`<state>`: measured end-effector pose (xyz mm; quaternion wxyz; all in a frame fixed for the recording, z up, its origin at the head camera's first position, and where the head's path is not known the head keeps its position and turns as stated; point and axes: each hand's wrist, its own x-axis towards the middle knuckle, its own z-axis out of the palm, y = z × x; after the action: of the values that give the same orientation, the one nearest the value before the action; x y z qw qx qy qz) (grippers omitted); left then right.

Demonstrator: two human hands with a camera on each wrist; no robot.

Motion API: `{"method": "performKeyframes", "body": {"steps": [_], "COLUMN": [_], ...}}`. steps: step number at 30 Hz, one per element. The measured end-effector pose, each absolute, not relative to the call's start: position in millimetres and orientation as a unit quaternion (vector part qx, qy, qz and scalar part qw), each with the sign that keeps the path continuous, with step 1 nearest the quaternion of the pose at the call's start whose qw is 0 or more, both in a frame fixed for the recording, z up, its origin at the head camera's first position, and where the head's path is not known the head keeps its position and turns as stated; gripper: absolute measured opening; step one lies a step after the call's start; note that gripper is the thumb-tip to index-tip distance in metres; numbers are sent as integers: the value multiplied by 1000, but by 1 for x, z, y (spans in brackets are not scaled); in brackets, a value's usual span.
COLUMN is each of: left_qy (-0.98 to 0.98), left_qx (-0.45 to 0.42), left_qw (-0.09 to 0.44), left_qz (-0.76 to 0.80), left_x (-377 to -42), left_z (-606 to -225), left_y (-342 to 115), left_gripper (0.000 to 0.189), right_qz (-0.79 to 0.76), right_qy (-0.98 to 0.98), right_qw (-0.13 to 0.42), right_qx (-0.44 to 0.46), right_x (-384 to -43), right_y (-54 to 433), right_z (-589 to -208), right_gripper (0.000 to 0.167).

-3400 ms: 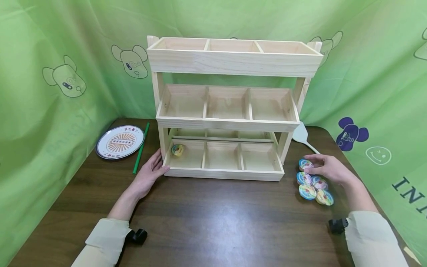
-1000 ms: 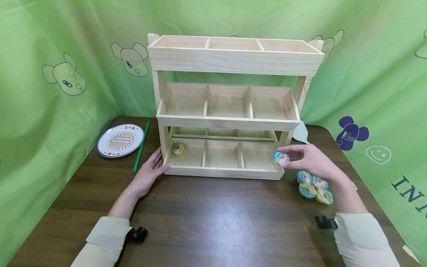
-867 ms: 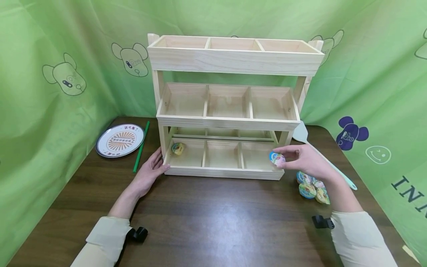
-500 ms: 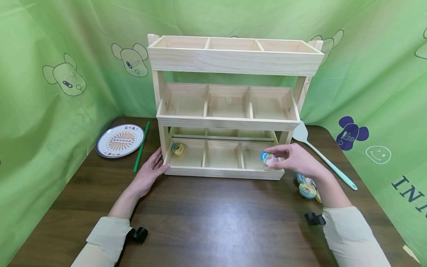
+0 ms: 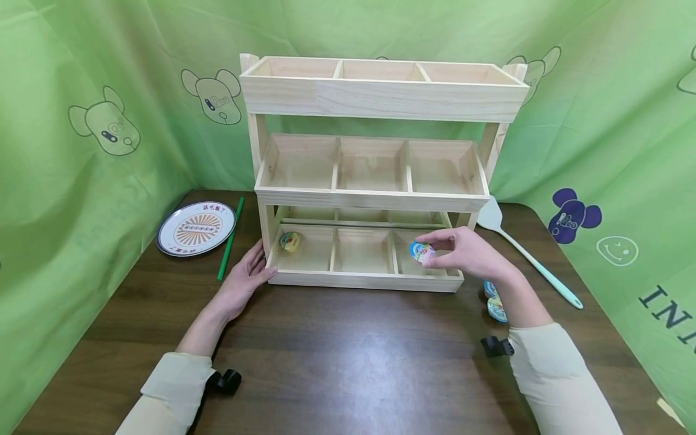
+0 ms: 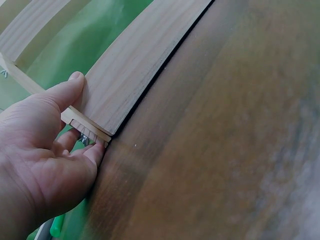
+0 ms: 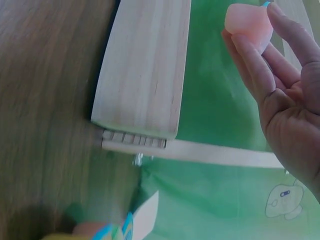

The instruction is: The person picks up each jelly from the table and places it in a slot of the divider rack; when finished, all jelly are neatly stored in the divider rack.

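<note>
My right hand [image 5: 470, 251] pinches a small jelly cup [image 5: 421, 252] with a blue-rimmed printed lid, holding it over the right compartment of the lowest tray. In the right wrist view the cup [image 7: 245, 22] shows a pink body between thumb and fingers. My left hand [image 5: 244, 281] grips the lower left corner of the three-tier wooden rack [image 5: 364, 281], thumb on the tray's front board and fingers around its side. A yellow jelly cup [image 5: 290, 242] lies in the lowest tray's left compartment. More jelly cups [image 5: 496, 307] sit on the table, partly hidden by my right forearm.
A plate [image 5: 197, 229] and a green stick [image 5: 231, 238] lie left of the rack. To the right is a pale spatula [image 5: 538, 266]. Green printed cloth [image 5: 625, 139] surrounds the brown table [image 5: 348, 362] at the back and sides.
My right hand has picked a jelly cup from the group on the right and carried it left over the lowest tray's right compartment. My left hand stays on the rack's corner.
</note>
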<state>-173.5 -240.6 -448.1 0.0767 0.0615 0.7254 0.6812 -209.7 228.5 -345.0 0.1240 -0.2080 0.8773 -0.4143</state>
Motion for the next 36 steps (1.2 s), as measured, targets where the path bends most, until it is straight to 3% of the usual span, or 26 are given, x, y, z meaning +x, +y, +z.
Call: {"method": "performKeyframes", "body": {"steps": [36], "left_qy": [716], "left_qx": [65], "left_qw": [68], "left_qz": [692], "left_x": [-174], "left_z": [-449], "left_y": [-240], "left_gripper": [81], "right_qz": [-434], "right_qy": [832], "right_qw": [177], "right_qx": [-296], "right_x": [-238], "right_y": [132], "right_z": [-348], "right_gripper": [46]}}
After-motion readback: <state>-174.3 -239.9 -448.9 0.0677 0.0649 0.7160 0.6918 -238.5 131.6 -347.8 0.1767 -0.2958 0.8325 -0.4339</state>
